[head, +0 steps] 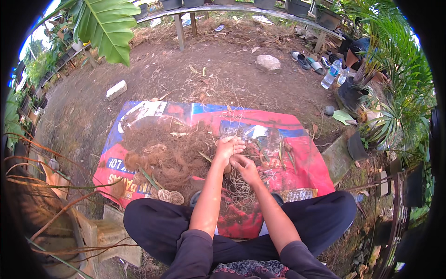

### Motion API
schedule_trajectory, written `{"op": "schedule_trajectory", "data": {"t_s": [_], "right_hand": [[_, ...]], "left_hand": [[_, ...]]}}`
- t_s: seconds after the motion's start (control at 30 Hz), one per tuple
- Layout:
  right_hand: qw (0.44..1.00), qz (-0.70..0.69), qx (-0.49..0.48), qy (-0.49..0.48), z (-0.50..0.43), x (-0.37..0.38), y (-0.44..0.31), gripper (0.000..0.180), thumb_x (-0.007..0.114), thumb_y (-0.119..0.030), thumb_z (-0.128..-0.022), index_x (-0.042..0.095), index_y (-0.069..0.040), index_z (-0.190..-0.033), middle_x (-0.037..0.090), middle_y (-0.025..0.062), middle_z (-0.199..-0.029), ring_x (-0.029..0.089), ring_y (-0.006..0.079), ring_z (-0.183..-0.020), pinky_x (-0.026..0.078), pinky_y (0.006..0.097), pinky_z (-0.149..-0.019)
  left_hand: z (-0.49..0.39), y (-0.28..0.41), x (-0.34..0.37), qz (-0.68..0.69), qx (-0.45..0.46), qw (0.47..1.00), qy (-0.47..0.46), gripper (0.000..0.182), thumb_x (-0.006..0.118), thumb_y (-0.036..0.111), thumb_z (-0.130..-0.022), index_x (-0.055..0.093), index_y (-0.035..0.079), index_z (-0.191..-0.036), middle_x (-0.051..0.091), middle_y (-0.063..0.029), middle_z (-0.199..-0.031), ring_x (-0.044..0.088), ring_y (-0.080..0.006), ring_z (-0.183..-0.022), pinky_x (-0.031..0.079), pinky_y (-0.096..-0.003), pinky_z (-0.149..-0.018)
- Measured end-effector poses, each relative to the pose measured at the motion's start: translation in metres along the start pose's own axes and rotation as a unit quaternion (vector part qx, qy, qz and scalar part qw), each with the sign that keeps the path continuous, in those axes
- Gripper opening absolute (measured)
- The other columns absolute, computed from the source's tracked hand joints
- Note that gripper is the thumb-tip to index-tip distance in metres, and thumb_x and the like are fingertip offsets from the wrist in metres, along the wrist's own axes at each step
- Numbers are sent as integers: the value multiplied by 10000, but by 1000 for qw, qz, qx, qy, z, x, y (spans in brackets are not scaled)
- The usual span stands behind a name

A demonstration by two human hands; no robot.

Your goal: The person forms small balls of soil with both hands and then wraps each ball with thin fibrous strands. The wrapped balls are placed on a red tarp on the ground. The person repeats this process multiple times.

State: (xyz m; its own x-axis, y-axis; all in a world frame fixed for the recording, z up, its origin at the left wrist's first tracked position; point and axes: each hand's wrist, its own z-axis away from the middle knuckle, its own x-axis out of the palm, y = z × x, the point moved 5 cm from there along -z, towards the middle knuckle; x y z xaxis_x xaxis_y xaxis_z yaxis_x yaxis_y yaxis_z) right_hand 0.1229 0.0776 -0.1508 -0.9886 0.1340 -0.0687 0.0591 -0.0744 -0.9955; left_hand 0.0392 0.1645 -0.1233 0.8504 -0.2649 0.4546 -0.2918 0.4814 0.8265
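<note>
Over a red and blue plastic banner (310, 157) on the ground, my two hands work close together. My left hand (229, 148) has its fingers stretched to the right, and a thin strand of twine passes across them. Whether it grips the strand is unclear. Just below and to the right, my right hand (245, 169) has bent fingers pinching the twine. Between my forearms lies a loose tangle of pale twine (241, 191). Brown coconut-like fibre (170, 157) is heaped to the left. Round twine-wound pieces (170, 196) rest beside my left knee.
More loose twine (223, 87) trails over the soil beyond the banner. White blocks (116, 90) and a pale stone (268, 64) lie farther out. Sandals (306, 61), water bottles (331, 74) and potted plants (352, 92) stand at right. A bench with planters (237, 7) spans the back.
</note>
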Motion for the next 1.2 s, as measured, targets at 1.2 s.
{"op": "schedule_trajectory", "data": {"t_s": [1.2], "right_hand": [[971,146,-137,134,7,7,-12,262,595,-215,-816,671,-22,-977,666,155,-953,637,223,-823,481,374,-789]], "left_hand": [[-11,13,6,12,11,1000,-17,292,509,187,-931,542,-62,-1081,650,-172,-951,666,-252,-824,552,-329,-727]]}}
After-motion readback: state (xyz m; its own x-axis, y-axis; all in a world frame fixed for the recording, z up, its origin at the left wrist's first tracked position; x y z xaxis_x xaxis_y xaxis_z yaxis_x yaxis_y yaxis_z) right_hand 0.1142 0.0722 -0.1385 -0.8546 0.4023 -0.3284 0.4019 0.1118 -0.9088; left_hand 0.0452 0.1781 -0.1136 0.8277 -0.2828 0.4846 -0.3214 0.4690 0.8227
